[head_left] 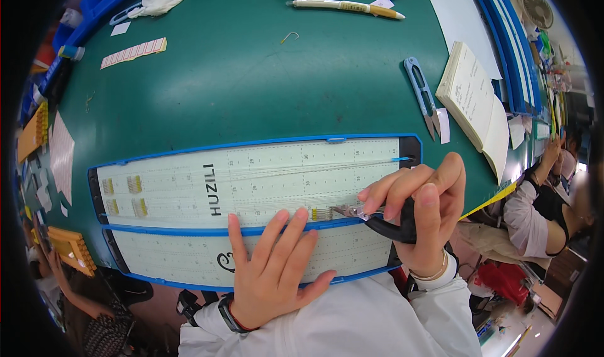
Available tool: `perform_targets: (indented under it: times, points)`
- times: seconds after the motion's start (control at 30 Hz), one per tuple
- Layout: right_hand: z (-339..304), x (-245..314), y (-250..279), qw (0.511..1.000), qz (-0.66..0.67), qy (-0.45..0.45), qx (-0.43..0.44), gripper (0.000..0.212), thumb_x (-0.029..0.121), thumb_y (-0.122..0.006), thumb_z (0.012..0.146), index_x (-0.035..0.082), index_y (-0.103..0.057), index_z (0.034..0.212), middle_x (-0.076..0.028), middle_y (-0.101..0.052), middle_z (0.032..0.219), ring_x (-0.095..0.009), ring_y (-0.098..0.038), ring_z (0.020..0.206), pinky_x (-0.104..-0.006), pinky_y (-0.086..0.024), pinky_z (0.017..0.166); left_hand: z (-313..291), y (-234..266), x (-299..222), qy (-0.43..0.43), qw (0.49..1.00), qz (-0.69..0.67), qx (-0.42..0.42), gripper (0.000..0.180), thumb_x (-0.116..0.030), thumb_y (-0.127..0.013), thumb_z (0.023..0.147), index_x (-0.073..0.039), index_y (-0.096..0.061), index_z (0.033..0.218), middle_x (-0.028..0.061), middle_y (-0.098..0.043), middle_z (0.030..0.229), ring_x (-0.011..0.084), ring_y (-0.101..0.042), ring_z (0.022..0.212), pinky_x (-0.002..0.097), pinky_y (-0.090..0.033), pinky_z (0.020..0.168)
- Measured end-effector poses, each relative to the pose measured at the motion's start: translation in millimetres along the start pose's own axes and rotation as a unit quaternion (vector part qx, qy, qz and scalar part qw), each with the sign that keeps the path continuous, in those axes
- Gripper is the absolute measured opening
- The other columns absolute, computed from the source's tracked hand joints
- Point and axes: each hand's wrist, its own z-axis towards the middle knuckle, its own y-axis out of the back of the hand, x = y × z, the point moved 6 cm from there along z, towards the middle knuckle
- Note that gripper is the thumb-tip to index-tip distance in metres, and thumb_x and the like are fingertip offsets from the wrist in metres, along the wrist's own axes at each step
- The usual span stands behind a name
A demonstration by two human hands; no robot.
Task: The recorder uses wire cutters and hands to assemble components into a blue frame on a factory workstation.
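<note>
A long, flat blue fishing-rig case (264, 158) with pale, ruled inner panels lies unfolded in front of me. My left hand (272, 274) rests flat near its fold, fingers spread, with the fingertips on the upper panel. In my right hand (434, 215) is a pair of small pliers (395, 228) with black handles. Their metal jaws are at a small row of fine hooks with yellow ends (321, 214), just right of my left fingertips; I cannot tell if they grip anything. Thin lines run along the panel. Several small hook bundles (134, 184) sit at its left end.
Beyond the case, a green mat (251, 92) carries a loose hook (289, 37), a pen (346, 6) and a label strip (133, 53). Blue thread snips (422, 96) and an open notebook (472, 99) lie right. Other people sit at both sides.
</note>
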Motion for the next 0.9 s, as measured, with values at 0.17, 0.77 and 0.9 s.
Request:
perform_targets:
  times: [0.17,0.77,0.9]
  points:
    - [-6,40,23,0.993,-0.002,0.082,-0.088,0.02,0.022,-0.044,0.098,0.006,-0.034,0.09,-0.014,-0.053,0.068,-0.03,-0.06,0.064,-0.0417,-0.054,0.062,3,7,0,0.007,1.0,-0.01,-0.002,0.048,-0.039,-0.068,0.075,-0.007,-0.058,0.109,0.0111,-0.054,0.129,0.0258,-0.048,0.122,0.0684,-0.016,0.104]
    - [54,4,57,0.808,-0.588,-0.02,0.018,0.045,0.006,-0.069,0.08,0.006,-0.053,0.122,-0.009,-0.057,0.096,-0.017,-0.049,0.074,-0.0259,-0.043,0.066,-5,-2,-4,0.003,1.0,0.02,0.004,0.059,-0.054,-0.068,0.073,-0.006,-0.054,0.105,0.0134,-0.046,0.136,0.0313,-0.04,0.128,0.0663,-0.012,0.105]
    - [52,-3,57,0.839,-0.525,-0.137,0.032,0.047,0.002,-0.066,0.08,0.007,-0.053,0.125,-0.007,-0.053,0.091,-0.013,-0.047,0.072,-0.0215,-0.04,0.062,-9,-4,-3,-0.013,0.999,0.045,0.004,0.072,-0.071,-0.058,0.071,-0.007,-0.053,0.104,0.0134,-0.046,0.136,0.0302,-0.039,0.128,0.0685,-0.01,0.104]
